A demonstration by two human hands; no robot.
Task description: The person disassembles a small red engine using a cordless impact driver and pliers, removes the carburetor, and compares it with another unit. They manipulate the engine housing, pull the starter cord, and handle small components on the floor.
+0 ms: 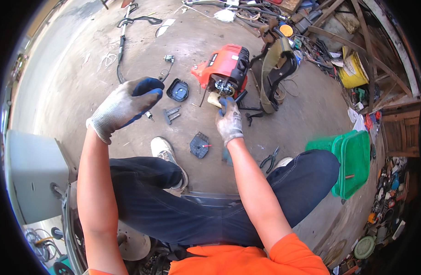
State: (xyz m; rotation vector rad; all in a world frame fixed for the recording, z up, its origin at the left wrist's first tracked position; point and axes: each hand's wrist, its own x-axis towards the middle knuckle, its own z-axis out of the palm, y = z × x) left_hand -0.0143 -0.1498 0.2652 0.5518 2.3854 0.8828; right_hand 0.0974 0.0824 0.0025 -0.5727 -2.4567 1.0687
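Observation:
My left hand (pixel 128 103), in a white and blue work glove, is raised over the floor. Its fingers are bent and its thumb sits a little apart, with nothing visible between them. My right hand (pixel 229 120), gloved alike, reaches to the underside of a red and black small engine (pixel 225 62). Its fingers are closed beside a cream-coloured piece (pixel 214 99) below the exposed metal carburetor (pixel 225 86); what they grip is hidden. A black cover (pixel 178 90), a grey bracket-like part (pixel 172 114) and a black plate with a red bit (pixel 200 145) lie nearby.
A harness (pixel 271 75) lies against the engine's right side. Pliers (pixel 269 160) rest by my right foot. A green bin (pixel 354 162) stands to the right, a grey box (pixel 36 172) to the left. A long-shafted tool (pixel 122 46) and piled scrap (pixel 306 50) lie farther off.

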